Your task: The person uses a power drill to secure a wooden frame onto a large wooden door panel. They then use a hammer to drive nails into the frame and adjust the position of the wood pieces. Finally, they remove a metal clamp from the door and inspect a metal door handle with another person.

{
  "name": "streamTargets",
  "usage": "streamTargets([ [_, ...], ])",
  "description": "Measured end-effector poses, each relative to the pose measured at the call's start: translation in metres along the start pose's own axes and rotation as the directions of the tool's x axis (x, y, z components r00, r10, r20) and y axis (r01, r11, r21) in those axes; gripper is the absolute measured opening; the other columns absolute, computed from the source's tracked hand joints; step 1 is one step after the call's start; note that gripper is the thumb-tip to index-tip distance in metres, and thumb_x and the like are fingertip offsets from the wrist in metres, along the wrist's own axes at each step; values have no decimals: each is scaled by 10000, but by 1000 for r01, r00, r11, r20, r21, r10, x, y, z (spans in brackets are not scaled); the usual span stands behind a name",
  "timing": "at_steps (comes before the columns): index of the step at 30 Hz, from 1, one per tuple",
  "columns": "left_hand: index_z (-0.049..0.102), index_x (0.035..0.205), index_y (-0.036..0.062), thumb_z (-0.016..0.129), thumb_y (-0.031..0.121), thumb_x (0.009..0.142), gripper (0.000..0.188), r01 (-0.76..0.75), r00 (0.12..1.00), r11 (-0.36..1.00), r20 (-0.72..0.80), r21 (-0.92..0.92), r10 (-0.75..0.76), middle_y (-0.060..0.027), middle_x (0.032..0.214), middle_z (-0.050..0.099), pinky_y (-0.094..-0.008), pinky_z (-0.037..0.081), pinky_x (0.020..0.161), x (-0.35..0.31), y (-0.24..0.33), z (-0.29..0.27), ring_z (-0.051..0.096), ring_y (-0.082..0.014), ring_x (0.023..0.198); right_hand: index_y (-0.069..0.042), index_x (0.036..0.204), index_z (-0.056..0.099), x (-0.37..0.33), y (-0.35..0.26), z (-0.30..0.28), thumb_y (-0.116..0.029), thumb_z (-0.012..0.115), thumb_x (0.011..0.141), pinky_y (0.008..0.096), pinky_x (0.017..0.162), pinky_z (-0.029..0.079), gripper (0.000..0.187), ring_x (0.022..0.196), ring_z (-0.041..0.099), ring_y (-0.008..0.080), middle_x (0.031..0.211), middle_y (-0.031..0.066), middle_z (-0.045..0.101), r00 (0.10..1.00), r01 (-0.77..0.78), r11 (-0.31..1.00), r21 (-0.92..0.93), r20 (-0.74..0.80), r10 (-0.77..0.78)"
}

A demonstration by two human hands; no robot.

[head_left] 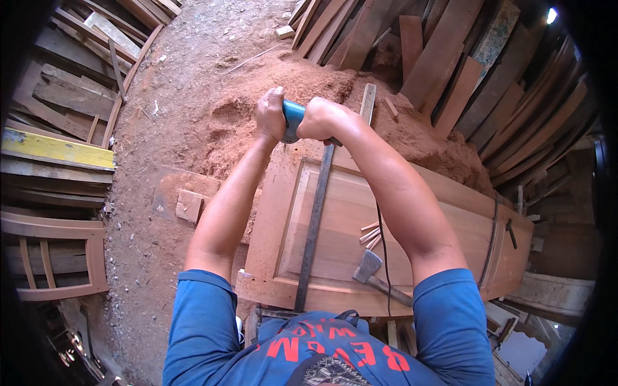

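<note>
Both my hands grip a teal corded power tool over the far left end of a wooden panelled door. My left hand is closed round its left side. My right hand is closed round its right side, where a dark part shows below the fingers. The tool's working end is hidden, so I cannot tell its exact kind. A black cord runs across the door beneath my right arm. A dark metal bar clamp spans the door. Several wooden dowels and a hatchet lie on it.
Reddish sawdust heaps beyond the door. Upright planks lean at the far right. Stacked boards and a curved wooden frame line the left. A wood block sits left of the door. Another clamp crosses its right end.
</note>
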State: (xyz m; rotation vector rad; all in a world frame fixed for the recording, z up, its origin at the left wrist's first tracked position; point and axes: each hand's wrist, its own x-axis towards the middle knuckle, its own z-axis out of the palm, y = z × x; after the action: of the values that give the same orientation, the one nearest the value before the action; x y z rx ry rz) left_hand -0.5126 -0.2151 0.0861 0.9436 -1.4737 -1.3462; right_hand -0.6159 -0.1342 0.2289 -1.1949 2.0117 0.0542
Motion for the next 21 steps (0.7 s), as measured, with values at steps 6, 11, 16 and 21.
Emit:
streamTargets([
  [6,550,765,12,505,359,986,414,14,1000,999,-16,-36,-14,-58,679,483,-375,387,672,1,-5,1,439,-175,685,46,921,739,3,1,1,-165,670,771,349,648,584,268,702,732,244,817,171,733,999,-34,999,-15,-10,34],
  [11,538,749,18,511,363,980,416,-16,999,1000,-34,-3,15,-46,653,461,-372,368,638,-2,-7,4,419,-161,660,45,878,745,6,7,3,-147,661,758,357,646,581,242,690,733,259,768,180,726,1000,-13,999,-29,-7,13],
  [16,486,718,54,518,375,981,416,-33,999,998,-15,-61,32,4,652,429,-345,345,601,-4,-11,4,396,-114,653,45,873,750,14,12,11,-149,657,755,371,645,583,245,692,738,272,754,195,724,1000,-6,1000,-11,-24,5],
  [21,505,759,35,526,382,985,415,-49,999,998,0,-37,49,-5,676,447,-353,353,608,-5,-14,7,410,-123,670,92,823,716,17,20,12,-191,692,763,378,572,577,290,618,720,262,723,198,710,998,36,999,19,-59,-35],
])
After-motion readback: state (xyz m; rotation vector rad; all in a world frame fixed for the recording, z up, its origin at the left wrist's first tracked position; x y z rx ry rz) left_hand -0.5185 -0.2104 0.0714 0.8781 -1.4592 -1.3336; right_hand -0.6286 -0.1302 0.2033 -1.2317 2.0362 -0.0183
